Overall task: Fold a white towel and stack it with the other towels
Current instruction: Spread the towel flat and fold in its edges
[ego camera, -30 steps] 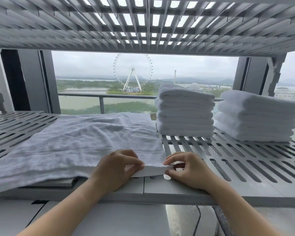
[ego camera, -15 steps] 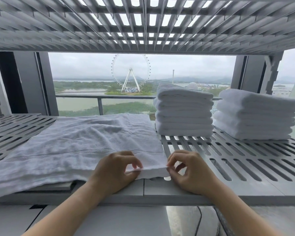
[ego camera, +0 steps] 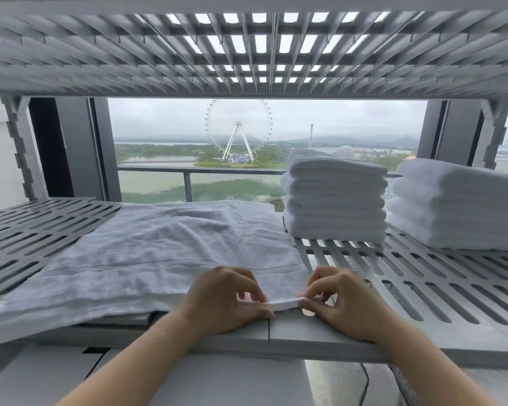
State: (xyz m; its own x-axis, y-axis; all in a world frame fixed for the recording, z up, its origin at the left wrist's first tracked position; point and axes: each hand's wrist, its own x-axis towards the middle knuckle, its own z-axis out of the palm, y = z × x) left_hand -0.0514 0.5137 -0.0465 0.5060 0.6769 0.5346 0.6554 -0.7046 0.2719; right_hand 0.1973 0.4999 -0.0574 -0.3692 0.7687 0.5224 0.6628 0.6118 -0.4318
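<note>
Both grips have drawn closer along the near hem in the last second: my right grip [ego camera: 343, 303], which sat curled just off the corner, now pinches the hem itself between thumb and fingertips, and my left grip [ego camera: 226, 297] has come up beside it and pinches the same edge, so only a short strip of hem shows between them, raised slightly off the shelf [ego camera: 423, 288]. To me that means the corner is now properly caught and the fold can start; I judge the task still early, since most of the folding and the stacking are not yet done. The towel [ego camera: 170, 259] lies spread flat on the shelf, running away from my grips to the left and back toward the window, with its near right corner the only part I hold. Its near edge looks layered, though I cannot tell how many times it is already doubled. The middle stack [ego camera: 335, 206] stands just beyond the towel's far right corner, whether touching it I cannot say, and the right stack [ego camera: 458, 206] sits beside that one, both well apart from my grips, so the towel has to be carried back and to the right once folded
</note>
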